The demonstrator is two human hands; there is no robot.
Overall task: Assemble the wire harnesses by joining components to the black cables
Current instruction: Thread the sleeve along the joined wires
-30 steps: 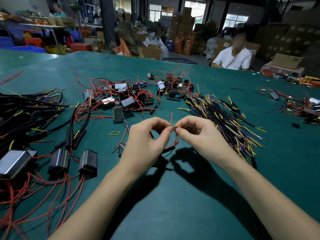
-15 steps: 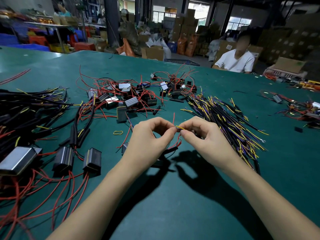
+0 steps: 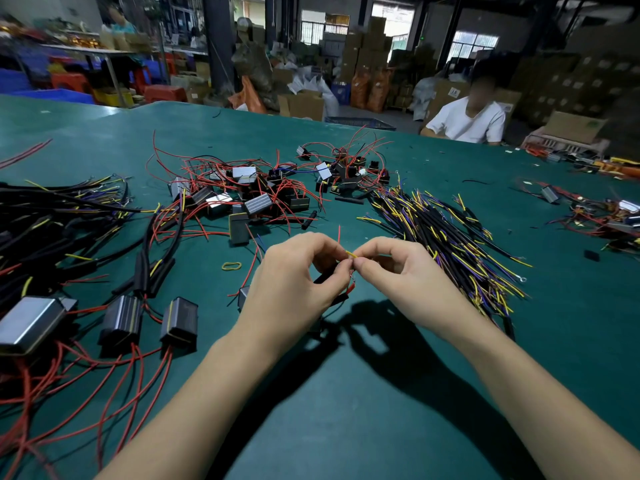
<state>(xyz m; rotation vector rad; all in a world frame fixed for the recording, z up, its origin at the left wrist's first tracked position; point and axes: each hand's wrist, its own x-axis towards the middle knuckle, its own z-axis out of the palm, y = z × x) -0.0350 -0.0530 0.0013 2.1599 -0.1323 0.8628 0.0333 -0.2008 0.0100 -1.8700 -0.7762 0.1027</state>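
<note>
Both hands meet above the green worktop [image 3: 346, 427]: left hand [image 3: 294, 289] and right hand [image 3: 408, 282] pinch a yellow wire [image 3: 350, 253] between them. A loose pinch could let the join slip apart.

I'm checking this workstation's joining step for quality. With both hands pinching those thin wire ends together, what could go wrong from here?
1. The left hand and right hand pinch a thin yellow wire end only at the fingertips; it may slip loose.
2. Loose red wires lie under the hands and could snag.
</note>
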